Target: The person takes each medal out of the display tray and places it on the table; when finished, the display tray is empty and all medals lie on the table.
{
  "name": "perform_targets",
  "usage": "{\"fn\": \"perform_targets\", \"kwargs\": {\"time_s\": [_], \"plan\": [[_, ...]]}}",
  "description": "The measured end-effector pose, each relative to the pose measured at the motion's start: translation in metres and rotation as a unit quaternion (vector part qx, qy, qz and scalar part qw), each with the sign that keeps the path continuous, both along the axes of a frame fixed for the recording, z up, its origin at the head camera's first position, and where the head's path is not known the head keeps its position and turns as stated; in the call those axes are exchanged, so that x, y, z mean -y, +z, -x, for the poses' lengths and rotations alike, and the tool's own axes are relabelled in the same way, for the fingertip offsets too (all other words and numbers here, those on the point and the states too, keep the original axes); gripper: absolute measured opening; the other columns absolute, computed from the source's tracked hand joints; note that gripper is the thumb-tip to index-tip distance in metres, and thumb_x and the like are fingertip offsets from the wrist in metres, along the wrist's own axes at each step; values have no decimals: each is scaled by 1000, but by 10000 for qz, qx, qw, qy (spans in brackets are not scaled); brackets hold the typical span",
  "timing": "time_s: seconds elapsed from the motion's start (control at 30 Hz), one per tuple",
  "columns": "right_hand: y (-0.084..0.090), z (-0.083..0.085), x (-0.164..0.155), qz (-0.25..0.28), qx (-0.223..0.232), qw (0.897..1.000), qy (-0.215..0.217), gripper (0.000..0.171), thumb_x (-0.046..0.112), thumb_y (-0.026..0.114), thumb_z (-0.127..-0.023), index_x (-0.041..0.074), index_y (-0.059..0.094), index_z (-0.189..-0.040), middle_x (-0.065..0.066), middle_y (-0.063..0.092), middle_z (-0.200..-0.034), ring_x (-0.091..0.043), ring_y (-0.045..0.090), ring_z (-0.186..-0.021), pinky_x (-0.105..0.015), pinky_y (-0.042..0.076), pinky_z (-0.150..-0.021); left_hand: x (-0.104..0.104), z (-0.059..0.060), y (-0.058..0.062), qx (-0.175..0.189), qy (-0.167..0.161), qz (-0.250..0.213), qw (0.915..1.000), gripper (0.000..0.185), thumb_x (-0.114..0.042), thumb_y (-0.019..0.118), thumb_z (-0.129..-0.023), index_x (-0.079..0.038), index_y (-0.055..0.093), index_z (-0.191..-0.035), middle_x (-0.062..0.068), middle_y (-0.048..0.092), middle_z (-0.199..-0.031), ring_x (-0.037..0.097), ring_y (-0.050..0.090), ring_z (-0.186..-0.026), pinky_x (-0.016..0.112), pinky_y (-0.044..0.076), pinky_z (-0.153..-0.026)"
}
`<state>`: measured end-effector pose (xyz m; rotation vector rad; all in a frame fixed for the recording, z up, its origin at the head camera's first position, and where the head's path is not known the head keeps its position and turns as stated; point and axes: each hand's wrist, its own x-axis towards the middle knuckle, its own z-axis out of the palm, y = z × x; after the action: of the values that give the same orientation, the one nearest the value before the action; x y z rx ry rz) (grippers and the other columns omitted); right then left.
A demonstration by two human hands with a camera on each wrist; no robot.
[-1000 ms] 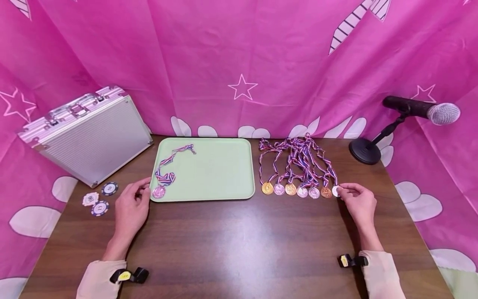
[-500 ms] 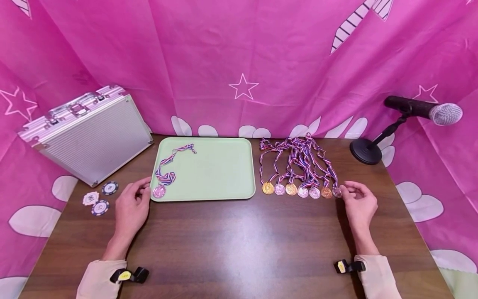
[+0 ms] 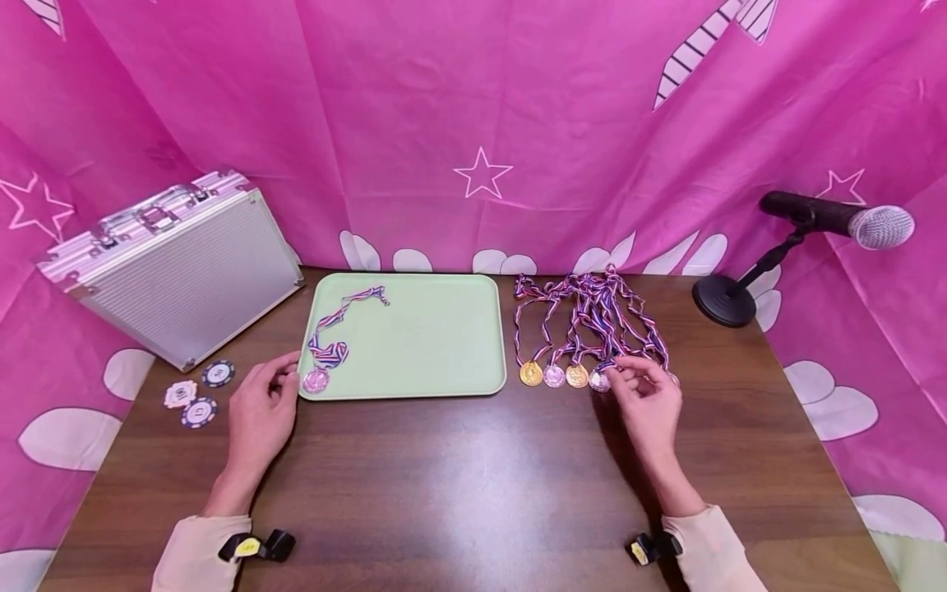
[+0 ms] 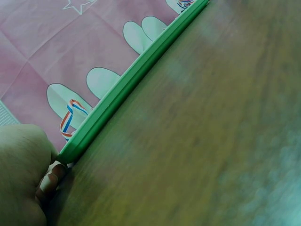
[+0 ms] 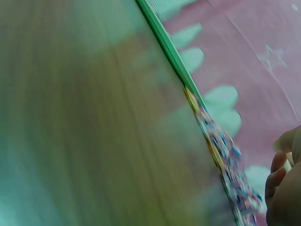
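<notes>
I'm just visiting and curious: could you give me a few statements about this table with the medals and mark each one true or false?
1. One medal with its ribbon lies on the green tray. True.
2. The right hand rests on the silver case. False: it is over the row of medals to the right of the tray; the case stands far left.
3. The left hand is at the tray's near left corner. True.
4. The microphone lies flat on the tray. False: it sits on a stand at the table's far right corner.
5. Three poker chips lie near the case. True.
</notes>
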<state>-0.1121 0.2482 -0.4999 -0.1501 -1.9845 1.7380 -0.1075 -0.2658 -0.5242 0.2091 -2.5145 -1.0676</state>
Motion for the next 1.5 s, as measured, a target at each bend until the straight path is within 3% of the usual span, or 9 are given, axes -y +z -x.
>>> {"fn": "perform_targets", "kwargs": {"time_s": [0.27, 0.43, 0.57, 0.7, 1.23, 1.5], "plan": [[-4, 1, 58, -34, 71, 9954, 954, 20, -18, 80, -87, -15, 75, -106, 1, 67, -80, -3, 60, -65, -13, 50, -60, 1, 0, 0, -39, 22, 15, 10000, 30, -5, 66, -105, -6, 79, -132, 13, 71, -107, 4, 50, -83, 22, 36, -73], [-5, 0, 94, -25, 139, 9879, 1544, 22, -18, 81, -86, -14, 75, -107, -14, 69, -77, -5, 61, -63, -15, 49, -56, 1, -1, 0, 19, 28, -10, 10000, 30, -6, 66, -106, -6, 79, -133, 13, 71, -107, 5, 50, -83, 22, 36, -73], [-5, 1, 120, 48, 151, 9821, 1878, 25, -18, 81, -86, -13, 75, -110, -25, 70, -83, -5, 63, -67, -15, 52, -59, 0, 0, 0, -22, 11, 9, 10000, 30, -6, 66, -106, -6, 79, -133, 13, 70, -107, 6, 50, -83, 22, 36, -73], [-4, 3, 143, 11, 201, 9778, 2084, 24, -15, 82, -87, -10, 77, -110, -25, 71, -87, -5, 63, -69, -15, 53, -62, -1, 0, 0, -35, -5, 10, 10000, 30, -6, 66, -106, -6, 79, -134, 14, 70, -107, 8, 50, -83, 22, 36, -73], [1, 12, 241, -1505, 310, 9544, 2560, 12, 3, 89, -89, 6, 86, -100, -9, 73, -88, 1, 56, -69, -17, 48, -67, 2, -2, 3, 90, 23, -9, 10000, 31, -7, 63, -108, -6, 78, -136, 15, 71, -110, 10, 51, -85, 27, 37, -75], [6, 14, 282, -2558, 386, 9338, 2471, 8, 17, 91, -91, 15, 87, -98, 2, 71, -86, 0, 55, -70, -13, 43, -69, 2, -2, 3, 113, 8, -39, 9999, 32, -6, 62, -109, -6, 78, -137, 16, 71, -111, 15, 52, -86, 27, 37, -75]]}}
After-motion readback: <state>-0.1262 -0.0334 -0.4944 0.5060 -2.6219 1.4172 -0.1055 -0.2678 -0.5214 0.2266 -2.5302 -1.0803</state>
